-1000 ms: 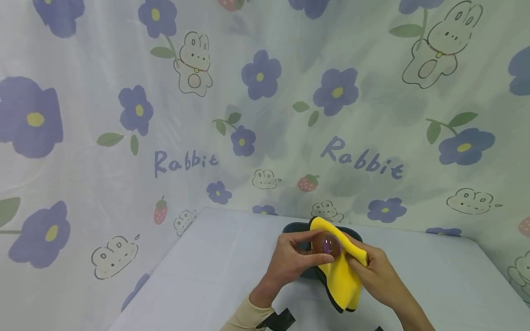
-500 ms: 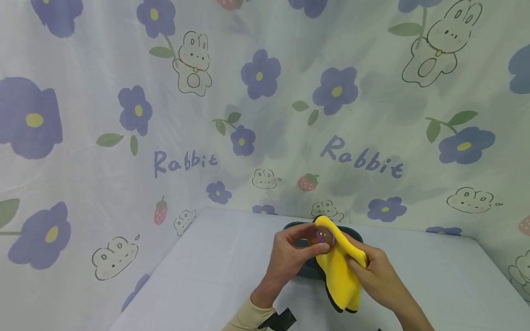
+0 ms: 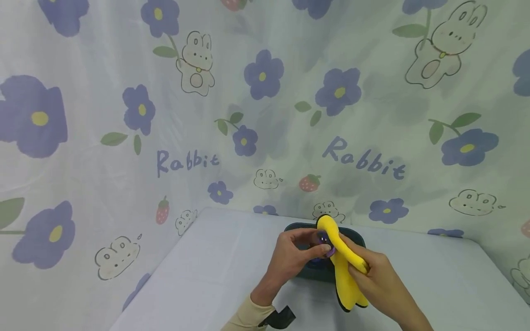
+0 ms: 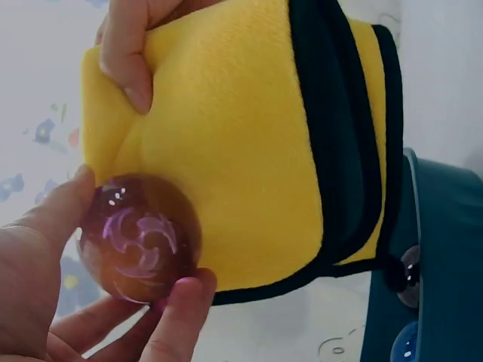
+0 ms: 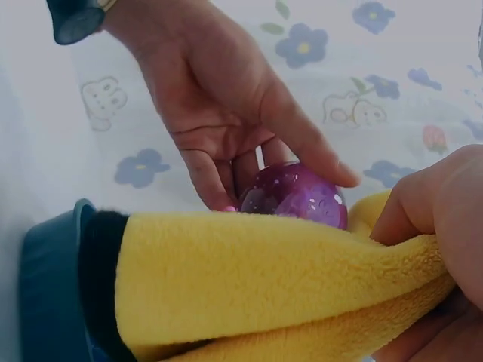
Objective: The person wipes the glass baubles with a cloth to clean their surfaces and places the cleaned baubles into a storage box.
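My left hand (image 3: 283,259) holds a clear ball with a purple swirl inside (image 4: 139,237) between its thumb and fingertips. In my right hand (image 3: 378,278) is a folded yellow cloth with black edging (image 4: 226,151), pinched between thumb and fingers. The cloth lies right up against the ball's far side in the left wrist view, and its lower end hangs down. From the right wrist view, the cloth's fold hides the lower part of the purple ball (image 5: 298,196). Both hands are above a dark teal bin (image 3: 314,274).
Inside the bin lie other balls, among them a clear one (image 4: 410,275) and a blue one (image 4: 406,345). A white-covered table (image 3: 198,285) bears the bin. Behind it hangs a curtain (image 3: 281,133) printed with flowers and rabbits.
The ball has turned in my left fingers, and less of it shows in the head view. My right hand's cloth has shifted slightly right and folded narrower. The bin has stayed put.
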### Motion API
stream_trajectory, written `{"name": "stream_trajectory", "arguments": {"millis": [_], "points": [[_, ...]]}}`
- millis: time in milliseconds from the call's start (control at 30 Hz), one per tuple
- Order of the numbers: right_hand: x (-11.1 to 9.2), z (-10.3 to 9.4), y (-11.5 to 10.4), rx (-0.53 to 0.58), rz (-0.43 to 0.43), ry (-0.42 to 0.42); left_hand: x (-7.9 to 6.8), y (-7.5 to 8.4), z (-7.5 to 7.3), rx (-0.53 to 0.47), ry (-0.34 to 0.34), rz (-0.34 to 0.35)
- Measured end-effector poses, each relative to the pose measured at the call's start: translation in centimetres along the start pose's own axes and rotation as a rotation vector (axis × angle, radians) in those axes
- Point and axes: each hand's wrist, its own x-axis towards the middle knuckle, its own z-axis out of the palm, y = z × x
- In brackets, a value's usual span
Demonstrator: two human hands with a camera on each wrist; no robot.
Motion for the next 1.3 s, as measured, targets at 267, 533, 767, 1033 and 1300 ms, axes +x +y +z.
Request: {"name": "stream_trajectory", "arguments": {"millis": [267,533,767,1033,1300], "points": [[0.0,0.4,0.1,-0.142,-0.174,0.043,0.0,-0.2,0.7,0.028,-0.062,0.002],[0.4,0.3,0.3,-0.243,-0.266,-0.004,-0.4,0.2,1.3,0.160,-0.073,0.030],[0.6,-0.7,1.2,-0.185,-0.236,-0.024,-0.8,1.0,1.5,0.181,-0.109,0.140],[0.7,-1.6,2.9,0.069,-0.144,-0.128,-1.1,1.4,1.5,0.111,-0.149,0.142],[0.9,-1.9,3.5,0.167,-0.086,-0.141,-1.0,1.4,1.3,-0.044,-0.149,0.209]]}}
